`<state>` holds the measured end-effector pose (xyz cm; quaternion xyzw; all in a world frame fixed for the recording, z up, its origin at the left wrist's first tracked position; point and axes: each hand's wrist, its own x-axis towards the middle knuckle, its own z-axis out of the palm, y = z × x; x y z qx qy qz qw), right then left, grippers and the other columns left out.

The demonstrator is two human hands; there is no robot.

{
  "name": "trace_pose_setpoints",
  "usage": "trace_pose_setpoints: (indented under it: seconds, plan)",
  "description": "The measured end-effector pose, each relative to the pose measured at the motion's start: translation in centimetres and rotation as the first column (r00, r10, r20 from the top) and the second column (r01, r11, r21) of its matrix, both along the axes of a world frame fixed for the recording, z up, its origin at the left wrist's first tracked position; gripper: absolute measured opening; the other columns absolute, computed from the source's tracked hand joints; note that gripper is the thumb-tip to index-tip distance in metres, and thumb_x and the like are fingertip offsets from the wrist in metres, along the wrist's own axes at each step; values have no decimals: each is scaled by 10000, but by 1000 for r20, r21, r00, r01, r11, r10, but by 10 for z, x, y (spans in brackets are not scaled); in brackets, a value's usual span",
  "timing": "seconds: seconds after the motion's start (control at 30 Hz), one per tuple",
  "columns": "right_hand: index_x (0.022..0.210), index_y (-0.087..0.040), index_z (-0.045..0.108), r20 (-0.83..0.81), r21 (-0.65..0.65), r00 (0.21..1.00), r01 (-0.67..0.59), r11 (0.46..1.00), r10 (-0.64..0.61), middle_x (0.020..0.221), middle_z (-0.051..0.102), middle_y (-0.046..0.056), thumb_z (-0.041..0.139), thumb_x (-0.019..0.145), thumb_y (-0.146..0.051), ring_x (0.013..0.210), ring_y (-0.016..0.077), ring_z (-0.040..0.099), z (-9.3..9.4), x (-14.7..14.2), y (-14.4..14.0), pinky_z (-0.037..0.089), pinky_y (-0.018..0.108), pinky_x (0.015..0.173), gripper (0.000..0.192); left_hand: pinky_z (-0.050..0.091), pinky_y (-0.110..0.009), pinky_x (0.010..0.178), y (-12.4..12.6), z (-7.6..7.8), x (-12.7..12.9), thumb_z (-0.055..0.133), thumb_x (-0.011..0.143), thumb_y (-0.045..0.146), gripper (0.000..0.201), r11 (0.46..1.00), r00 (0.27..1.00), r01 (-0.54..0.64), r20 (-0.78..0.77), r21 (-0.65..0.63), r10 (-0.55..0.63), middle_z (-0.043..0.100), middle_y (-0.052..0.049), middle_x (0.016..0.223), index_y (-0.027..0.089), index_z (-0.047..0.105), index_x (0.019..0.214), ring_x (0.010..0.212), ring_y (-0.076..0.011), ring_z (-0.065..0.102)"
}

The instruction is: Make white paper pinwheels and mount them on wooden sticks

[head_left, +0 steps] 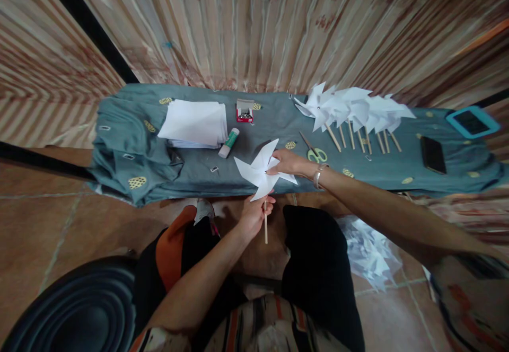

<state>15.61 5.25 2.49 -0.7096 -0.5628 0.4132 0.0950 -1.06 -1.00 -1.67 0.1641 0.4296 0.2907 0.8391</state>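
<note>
Two hands share one white paper pinwheel (263, 170) at the near edge of the table (397, 174). The left hand (253, 215) closes around its wooden stick (265, 230) just under the blades, keeping it upright, while the right hand (287, 163) pinches at the hub, apparently steadying the folded tips at the centre. Just beyond the right hand lie green-handled scissors (317, 155). Farther right, finished pinwheels (352, 111) lie in a row, sticks pointing toward the person. To the left sit a glue stick (229, 142), a stack of paper squares (194, 123) and a small red box of pins (244, 111).
</note>
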Motion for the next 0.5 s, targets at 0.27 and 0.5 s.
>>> trace_pose_setpoints:
  seconds: [0.27, 0.5]
  plan:
    - [953, -133, 741, -29, 25, 999, 15, 1000, -14, 1013, 763, 78, 810, 689, -262, 918, 225, 688, -1, 2, 1, 515, 290, 855, 302, 239, -216, 451, 0, 0, -1, 789, 685, 227, 189, 1000, 1000, -5, 5, -11, 5, 601, -29, 525, 71, 703, 750, 411, -51, 433]
    - [1011, -134, 732, 65, 30, 997, -44, 999, 42, 1041, 758, 81, 817, 688, -273, 936, 229, 683, 5, 3, 2, 505, 288, 853, 362, 273, -214, 458, 0, 1, -1, 784, 700, 212, 156, 1000, 1000, -2, -3, -16, 2, 604, -18, 525, 83, 706, 741, 420, -47, 441]
